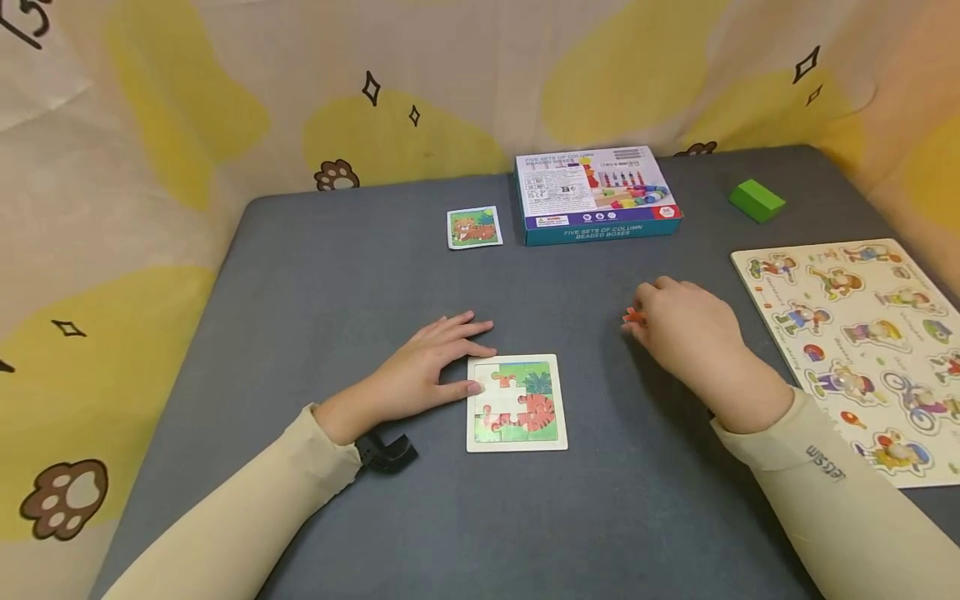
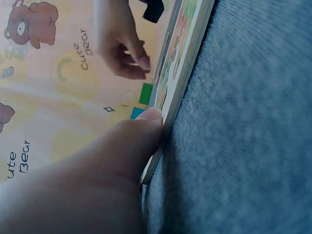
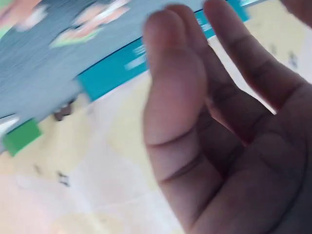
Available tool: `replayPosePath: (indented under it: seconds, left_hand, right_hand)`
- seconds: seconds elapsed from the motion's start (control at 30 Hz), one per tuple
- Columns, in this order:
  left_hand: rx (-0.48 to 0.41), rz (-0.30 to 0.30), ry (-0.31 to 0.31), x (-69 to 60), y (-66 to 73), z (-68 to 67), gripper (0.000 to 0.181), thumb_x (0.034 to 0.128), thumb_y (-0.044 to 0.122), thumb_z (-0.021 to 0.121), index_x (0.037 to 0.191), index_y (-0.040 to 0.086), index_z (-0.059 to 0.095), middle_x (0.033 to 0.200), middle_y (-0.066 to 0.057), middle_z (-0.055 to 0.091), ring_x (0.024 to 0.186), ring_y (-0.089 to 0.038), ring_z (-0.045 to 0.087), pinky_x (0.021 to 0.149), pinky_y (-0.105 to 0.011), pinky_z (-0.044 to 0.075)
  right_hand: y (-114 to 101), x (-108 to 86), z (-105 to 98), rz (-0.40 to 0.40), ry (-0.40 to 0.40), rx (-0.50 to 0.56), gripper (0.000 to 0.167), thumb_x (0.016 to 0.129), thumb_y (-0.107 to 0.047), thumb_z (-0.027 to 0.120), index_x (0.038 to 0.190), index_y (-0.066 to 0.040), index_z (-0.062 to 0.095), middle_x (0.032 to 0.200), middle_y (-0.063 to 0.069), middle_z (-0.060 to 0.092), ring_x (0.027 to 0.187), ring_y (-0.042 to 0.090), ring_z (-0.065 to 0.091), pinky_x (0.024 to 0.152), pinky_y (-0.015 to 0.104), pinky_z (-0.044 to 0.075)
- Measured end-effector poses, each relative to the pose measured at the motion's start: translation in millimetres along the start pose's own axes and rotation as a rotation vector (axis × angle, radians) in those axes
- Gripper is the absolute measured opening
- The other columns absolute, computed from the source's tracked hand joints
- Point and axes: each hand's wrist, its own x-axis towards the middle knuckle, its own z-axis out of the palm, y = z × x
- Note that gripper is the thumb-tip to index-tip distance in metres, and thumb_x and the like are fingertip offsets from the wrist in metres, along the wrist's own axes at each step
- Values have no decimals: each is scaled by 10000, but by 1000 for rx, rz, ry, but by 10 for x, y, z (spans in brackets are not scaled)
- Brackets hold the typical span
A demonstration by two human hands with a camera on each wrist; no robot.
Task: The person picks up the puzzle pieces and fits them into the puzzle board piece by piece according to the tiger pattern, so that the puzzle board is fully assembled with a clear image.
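Observation:
A small framed jigsaw puzzle [image 1: 553, 446] lies on the table, its tray partly filled with orange tiger and green pieces. My left hand [image 1: 420, 367] rests at its left side, fingers straight, the thumb on the frame's left border and a finger by the top edge. That thumb also shows over the board's edge in the left wrist view. To the right, my right hand [image 1: 686, 329] pinches an orange puzzle piece [image 1: 634, 316], mostly covered by the fingers. In the right wrist view, blurred orange-and-green shapes [image 3: 92, 22] appear beyond the hand; the held piece is hidden there.
Behind the puzzle lies a small tiger picture card [image 1: 475, 227], left of a teal-sided toy box [image 1: 596, 196]. A green block [image 1: 757, 201] is at the back right. A large board of figures [image 1: 870, 333] lies beside my right forearm. A patterned cloth [image 1: 420, 50] hangs behind the table.

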Motion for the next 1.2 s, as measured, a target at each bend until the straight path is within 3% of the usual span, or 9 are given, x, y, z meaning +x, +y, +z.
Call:
replayPosePath:
  seconds: [0.17, 0.43, 0.83, 1.03, 1.2]
  left_hand:
    - [-2, 2, -3, 2, 3, -5, 487, 990, 344, 753, 1441, 197, 643, 1664, 17, 384, 1591, -225, 184, 1286, -507, 87]
    - [-2, 11, 4, 2, 5, -10, 483, 990, 343, 753, 1437, 196, 644, 1665, 3, 385, 1591, -242, 186, 1284, -521, 90]
    - [-3, 17, 10, -2, 4, -1, 479, 990, 327, 757, 1435, 189, 645, 1664, 2, 387, 1590, -239, 190, 1286, -508, 90]
    - [-5, 16, 11, -1, 11, -8, 480, 990, 328, 756, 1436, 186, 646, 1663, -1, 388, 1590, -242, 190, 1285, -515, 92]
    - [-2, 12, 7, 4, 11, -8, 482, 992, 341, 752, 1438, 195, 643, 1666, 9, 382, 1591, -235, 185, 1285, -514, 89]
  right_hand:
    - [196, 57, 20, 19, -79, 30, 306, 919, -213, 823, 1101, 17, 733, 935, 144, 663, 814, 327, 618, 714, 553, 541]
    - [165, 96, 26, -30, -85, 84, 282, 881, -96, 844, 1144, -24, 772, 974, 111, 710, 865, 306, 646, 740, 540, 562]
    - [87, 115, 94, -264, -13, 95, 437, 820, 108, 813, 1225, -47, 758, 1062, 141, 659, 822, 302, 638, 797, 513, 589]
    - [87, 122, 128, -285, 26, 97, 463, 827, 111, 786, 1261, -41, 727, 1081, 160, 644, 811, 309, 626, 780, 504, 586]
    - [69, 126, 143, -243, 41, 59, 460, 829, 87, 811, 1262, -39, 723, 1107, 176, 633, 862, 330, 660, 801, 509, 594]
